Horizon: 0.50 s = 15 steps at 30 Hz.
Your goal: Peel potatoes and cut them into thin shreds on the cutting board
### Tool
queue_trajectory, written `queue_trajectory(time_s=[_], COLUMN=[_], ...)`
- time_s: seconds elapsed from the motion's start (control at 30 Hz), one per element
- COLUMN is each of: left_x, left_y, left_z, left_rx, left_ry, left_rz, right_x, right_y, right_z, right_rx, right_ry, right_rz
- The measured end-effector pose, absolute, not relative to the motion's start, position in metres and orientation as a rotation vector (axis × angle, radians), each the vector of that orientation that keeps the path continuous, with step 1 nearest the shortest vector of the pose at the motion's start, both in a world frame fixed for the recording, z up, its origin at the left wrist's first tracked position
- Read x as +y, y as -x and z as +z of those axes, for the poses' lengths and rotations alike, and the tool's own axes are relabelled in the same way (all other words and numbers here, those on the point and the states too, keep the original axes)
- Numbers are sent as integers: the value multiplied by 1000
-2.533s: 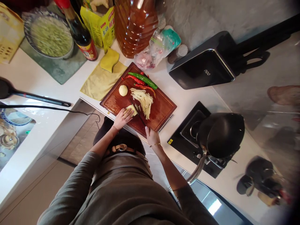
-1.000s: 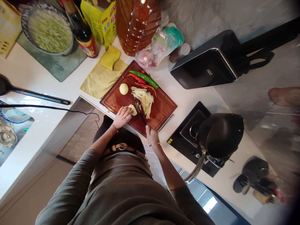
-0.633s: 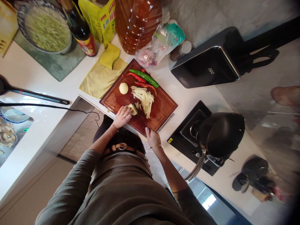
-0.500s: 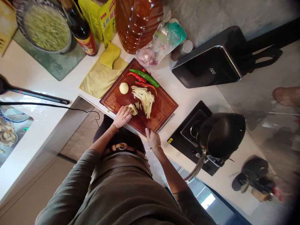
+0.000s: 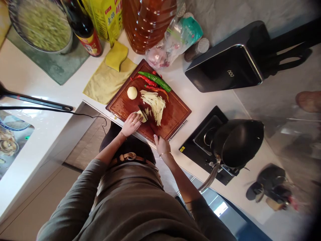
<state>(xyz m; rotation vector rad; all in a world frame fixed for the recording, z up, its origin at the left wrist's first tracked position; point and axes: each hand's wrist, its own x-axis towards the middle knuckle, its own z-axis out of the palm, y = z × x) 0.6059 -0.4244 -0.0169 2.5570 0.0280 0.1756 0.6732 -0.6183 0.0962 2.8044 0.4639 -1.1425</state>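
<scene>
My left hand (image 5: 130, 123) lies on the near edge of the cutting board (image 5: 175, 115), fingers curled down and pressed onto the potato piece (image 5: 141, 115). The fingertips are bunched close together over its near side, so only the pale far end of the piece shows past them. A ring sits on one finger.

My right hand (image 5: 162, 144) is closed around the handle of the knife (image 5: 146, 116); the fingers wrap it fully and the handle itself is hidden inside the fist, with a thin bracelet at the wrist. The dark blade runs away from that fist across the board and meets the potato piece right beside my left fingertips. I cannot tell whether the edge is down on the wood or slightly raised.

Just beyond the blade, on the side away from my left fingers, lies the heap of potato strips (image 5: 154, 104), a few loose ones lying just beside the blade. Farther out from my left fingertips a whole peeled potato (image 5: 132, 92) stands alone on the board, well apart from the hand. At the far edge of the board, past the strips, lie a green chili (image 5: 155, 80) and red chilies (image 5: 146, 80) side by side. Off to the right of my knife hand, a black wok (image 5: 237, 142) sits on the stove.
</scene>
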Motion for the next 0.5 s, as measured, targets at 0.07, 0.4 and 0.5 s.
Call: queue_trajectory(time_s=[0.07,0.4,0.5], left_x=[-425,-425,-425], left_y=[-606,-607,-607], left_z=[-17,-17,-17], left_rx=[30,31,37], left_ry=[-2541,-2546,-2529], left_rz=[170,187,189], right_x=[-618,-630,-628], right_y=[-674,-673,-674], right_z=[87,87,95], right_rx=[439,546,546], right_ry=[-2832,-3091,-3010], right_rz=[-1140,-1072,-1081])
